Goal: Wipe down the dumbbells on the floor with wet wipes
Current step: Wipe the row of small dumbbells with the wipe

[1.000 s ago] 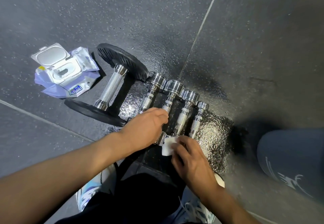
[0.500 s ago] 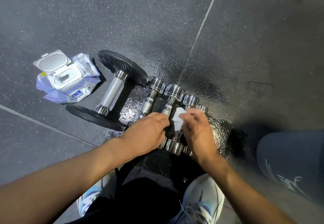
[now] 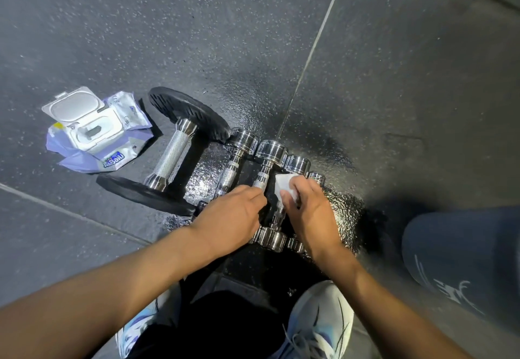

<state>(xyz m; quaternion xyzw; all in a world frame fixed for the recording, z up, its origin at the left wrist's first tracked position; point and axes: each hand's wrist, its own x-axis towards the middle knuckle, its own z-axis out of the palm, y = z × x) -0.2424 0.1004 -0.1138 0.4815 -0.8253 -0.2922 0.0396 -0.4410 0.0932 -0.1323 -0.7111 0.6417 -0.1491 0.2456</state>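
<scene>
Several small chrome dumbbells (image 3: 271, 152) lie side by side on the dark rubber floor, beside a larger dumbbell (image 3: 171, 154) with black plates. My right hand (image 3: 311, 213) presses a white wet wipe (image 3: 285, 187) onto the handle of the third chrome dumbbell (image 3: 297, 164). My left hand (image 3: 232, 219) rests on the near ends of the two left chrome dumbbells, fingers curled over them and steadying them. The handles under both hands are hidden.
An open pack of wet wipes (image 3: 95, 133) lies on the floor at the left, lid up. The floor (image 3: 343, 206) around the dumbbells is wet and shiny. My shoes (image 3: 320, 319) are at the bottom, a knee (image 3: 464, 260) at the right.
My right hand has carried the wipe from the near end of the chrome dumbbells up along a handle toward the far end. My left hand stays on the dumbbells.
</scene>
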